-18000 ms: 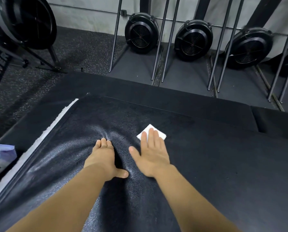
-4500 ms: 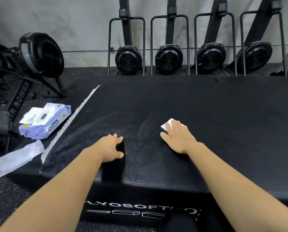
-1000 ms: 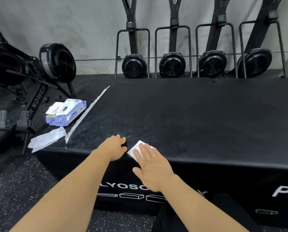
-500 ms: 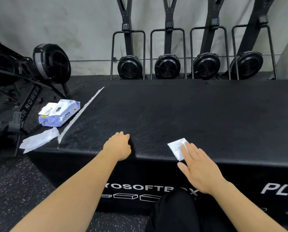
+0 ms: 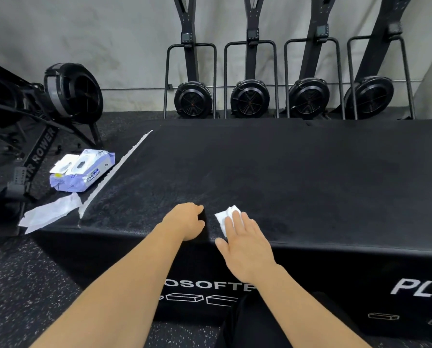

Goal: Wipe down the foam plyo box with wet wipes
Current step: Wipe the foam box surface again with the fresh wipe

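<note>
The black foam plyo box [image 5: 298, 177] fills the middle of the view, its front face printed with white lettering. A folded white wet wipe [image 5: 225, 217] lies on the top near the front edge. My right hand [image 5: 245, 244] presses flat on the wipe with straight fingers. My left hand [image 5: 186, 222] rests on the box top just left of the wipe, fingers bent down against the surface and holding nothing. A sheen of wet streaks shows on the left part of the top.
A purple wet-wipe pack [image 5: 80, 170] with its lid open sits on the lower black surface left of the box. A used white wipe [image 5: 50, 214] lies beside it. An air rower [image 5: 59, 96] stands at the left, and several fan machines [image 5: 250, 99] line the back wall.
My right hand has slid the wipe leftward along the front edge, back next to my left hand. My left hand stays in place on the box.
</note>
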A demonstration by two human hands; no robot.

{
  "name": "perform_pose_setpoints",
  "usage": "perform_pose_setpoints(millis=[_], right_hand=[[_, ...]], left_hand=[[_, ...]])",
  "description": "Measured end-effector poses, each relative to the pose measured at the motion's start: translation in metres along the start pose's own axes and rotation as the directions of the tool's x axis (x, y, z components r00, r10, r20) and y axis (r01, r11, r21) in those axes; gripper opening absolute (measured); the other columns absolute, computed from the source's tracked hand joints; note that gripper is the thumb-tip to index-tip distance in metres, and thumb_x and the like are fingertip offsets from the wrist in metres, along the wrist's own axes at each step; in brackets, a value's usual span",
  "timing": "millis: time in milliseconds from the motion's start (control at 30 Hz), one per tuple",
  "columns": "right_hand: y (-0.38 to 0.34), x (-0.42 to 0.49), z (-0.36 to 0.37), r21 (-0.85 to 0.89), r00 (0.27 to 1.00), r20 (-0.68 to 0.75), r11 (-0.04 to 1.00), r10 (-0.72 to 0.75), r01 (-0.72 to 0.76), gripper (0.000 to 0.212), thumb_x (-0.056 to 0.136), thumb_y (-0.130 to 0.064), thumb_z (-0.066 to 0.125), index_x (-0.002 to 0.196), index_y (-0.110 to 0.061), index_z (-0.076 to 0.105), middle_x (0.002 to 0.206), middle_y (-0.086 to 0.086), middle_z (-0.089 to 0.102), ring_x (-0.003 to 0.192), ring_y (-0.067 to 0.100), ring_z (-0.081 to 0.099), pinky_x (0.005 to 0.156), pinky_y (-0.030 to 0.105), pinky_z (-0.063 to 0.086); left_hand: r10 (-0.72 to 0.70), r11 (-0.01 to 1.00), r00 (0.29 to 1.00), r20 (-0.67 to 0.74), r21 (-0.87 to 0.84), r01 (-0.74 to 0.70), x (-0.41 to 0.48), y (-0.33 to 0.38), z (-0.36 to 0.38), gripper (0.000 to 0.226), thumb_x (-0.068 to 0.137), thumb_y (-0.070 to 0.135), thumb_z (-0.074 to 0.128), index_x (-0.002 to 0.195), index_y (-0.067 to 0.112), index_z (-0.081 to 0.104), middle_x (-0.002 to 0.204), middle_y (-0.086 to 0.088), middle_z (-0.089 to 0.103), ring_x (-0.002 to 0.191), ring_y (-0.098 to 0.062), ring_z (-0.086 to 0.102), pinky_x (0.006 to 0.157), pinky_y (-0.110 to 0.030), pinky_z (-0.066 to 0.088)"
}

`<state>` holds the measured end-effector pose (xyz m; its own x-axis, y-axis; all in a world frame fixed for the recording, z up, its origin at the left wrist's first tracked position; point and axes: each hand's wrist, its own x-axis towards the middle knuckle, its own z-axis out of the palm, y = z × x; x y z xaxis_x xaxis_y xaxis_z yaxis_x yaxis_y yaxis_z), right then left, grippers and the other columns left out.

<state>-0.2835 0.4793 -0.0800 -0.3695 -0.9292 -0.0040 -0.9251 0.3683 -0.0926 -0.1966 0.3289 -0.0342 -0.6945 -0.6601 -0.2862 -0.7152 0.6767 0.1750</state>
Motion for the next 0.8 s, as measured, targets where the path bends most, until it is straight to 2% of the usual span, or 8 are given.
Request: perform_pose_setpoints(millis=[100,167,233,300,433,600,667,800], right_hand=[[0.013,-0.009,-0.003,0.018,1.000,-0.009,1.000,-0.011,0.011,0.060,0.105,-0.045,0.016,0.155,-0.013,0.009,0.164,0.006,0.001,0.150,0.023,-0.001,0.121,0.035,-0.002],[0.029,-0.020,-0.005,0.011,0.998,-0.059,1.000,-0.004,0.004,0.055,0.103,-0.044,0.016,0.150,-0.015,0.022,0.159,0.005,0.016,0.144,0.024,0.013,0.118,0.034,0.007],[0.047,-0.034,-0.009,-0.012,0.992,-0.129,1.000,0.010,-0.011,0.049,0.097,-0.043,0.012,0.133,-0.019,0.036,0.142,0.000,0.034,0.124,0.019,0.032,0.108,0.030,0.024],[0.069,-0.046,-0.012,0.000,0.987,-0.156,0.999,0.048,-0.048,0.044,0.095,-0.042,0.014,0.124,-0.021,0.039,0.132,-0.003,0.038,0.112,0.017,0.035,0.100,0.029,0.029],[0.104,-0.062,-0.013,-0.027,0.977,-0.133,0.985,0.165,-0.170,0.041,0.101,-0.039,0.018,0.132,-0.018,0.035,0.141,-0.003,0.033,0.117,0.016,0.032,0.103,0.027,0.027],[0.086,-0.049,-0.013,-0.020,0.953,-0.035,0.953,0.302,-0.303,0.055,0.102,-0.042,0.013,0.141,-0.010,0.032,0.148,0.009,0.030,0.133,0.026,0.027,0.112,0.036,0.023],[0.067,-0.040,-0.012,0.000,0.957,-0.032,0.957,0.289,-0.289,0.055,0.103,-0.043,0.017,0.145,-0.009,0.029,0.153,0.010,0.026,0.138,0.028,0.023,0.114,0.038,0.021],[0.027,-0.021,-0.011,0.045,0.986,-0.005,0.985,0.164,-0.164,0.057,0.104,-0.043,0.016,0.150,-0.009,0.020,0.161,0.011,0.007,0.144,0.028,0.012,0.118,0.040,0.013]], left_hand=[[-0.004,1.000,1.000,0.004,-0.005,0.004,-0.002,0.000,0.000,0.056,0.101,0.028,0.043,0.153,0.025,0.022,0.160,-0.001,0.020,0.142,-0.024,0.029,0.108,-0.035,0.036],[-0.013,1.000,1.000,0.005,-0.014,0.013,-0.002,0.000,0.000,0.056,0.101,0.027,0.044,0.153,0.025,0.023,0.158,-0.002,0.025,0.138,-0.025,0.036,0.106,-0.035,0.038],[-0.026,0.999,1.000,0.009,-0.029,0.026,-0.002,0.001,-0.001,0.055,0.101,0.026,0.044,0.152,0.025,0.025,0.156,-0.003,0.031,0.134,-0.025,0.042,0.103,-0.034,0.040],[-0.035,0.999,0.999,0.013,-0.029,0.035,-0.001,0.002,-0.001,0.055,0.101,0.025,0.045,0.152,0.024,0.025,0.154,-0.003,0.034,0.133,-0.025,0.044,0.102,-0.033,0.040],[-0.055,0.998,0.998,0.016,0.008,0.055,0.001,0.006,-0.002,0.055,0.100,0.024,0.045,0.152,0.022,0.026,0.154,-0.005,0.033,0.135,-0.026,0.040,0.104,-0.035,0.038],[-0.062,0.997,0.998,0.016,0.037,0.062,0.001,0.008,0.000,0.055,0.101,0.023,0.043,0.152,0.021,0.025,0.154,-0.005,0.032,0.136,-0.026,0.040,0.103,-0.034,0.039],[-0.067,0.997,0.998,0.018,0.038,0.066,0.001,0.008,0.001,0.055,0.101,0.022,0.043,0.152,0.021,0.025,0.154,-0.006,0.032,0.136,-0.027,0.039,0.104,-0.034,0.039],[-0.070,0.996,0.997,0.021,0.054,0.069,0.002,0.010,-0.001,0.055,0.100,0.022,0.043,0.152,0.021,0.026,0.154,-0.006,0.032,0.135,-0.027,0.040,0.104,-0.034,0.039]])
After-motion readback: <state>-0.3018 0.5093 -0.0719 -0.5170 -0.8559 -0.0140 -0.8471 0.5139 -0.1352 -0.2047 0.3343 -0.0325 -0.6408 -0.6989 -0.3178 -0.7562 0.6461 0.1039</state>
